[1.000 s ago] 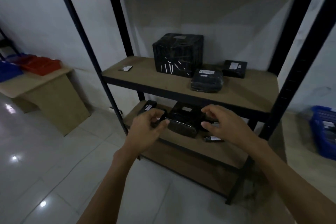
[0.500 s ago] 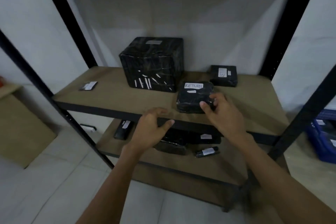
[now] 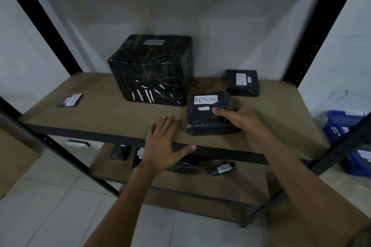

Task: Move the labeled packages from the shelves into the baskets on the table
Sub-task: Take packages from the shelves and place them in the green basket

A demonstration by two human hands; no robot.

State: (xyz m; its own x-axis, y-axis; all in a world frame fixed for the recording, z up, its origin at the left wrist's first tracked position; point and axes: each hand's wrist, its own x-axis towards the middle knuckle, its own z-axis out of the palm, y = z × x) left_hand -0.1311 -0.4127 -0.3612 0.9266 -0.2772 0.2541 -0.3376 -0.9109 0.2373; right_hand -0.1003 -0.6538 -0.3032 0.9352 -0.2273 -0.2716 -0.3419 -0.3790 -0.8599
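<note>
Here, at the middle shelf (image 3: 112, 114) of the dark metal rack, my right hand (image 3: 239, 118) lay on the black-wrapped package labelled RETURN (image 3: 206, 114), fingers draped over its top and right side and the thumb out of sight behind it, so I could not tell whether the hold had fully closed. The package sat flat on the board near the front edge, just beside the large wrapped box (image 3: 152, 70) and apart from the smaller labelled package (image 3: 243, 82) behind it. My left hand (image 3: 162, 142) was spread, palm down, fingers resting on the shelf just left of the package and thumb hanging over the front edge; it held nothing. A thin flat packet (image 3: 70, 100) lay well apart at the left end of the same board, and more small packages, among them a slim one (image 3: 221, 169), waited on the lower shelf (image 3: 249, 178). A blue basket (image 3: 341, 124) showed at the right, beyond the rack post. I judged the step to be the pick-up of the RETURN package, with the task far from finished. The next move called for closing the right hand firmly, perhaps with the left steadying the near side, lifting clear of the big box, and carrying the package to a basket.
</note>
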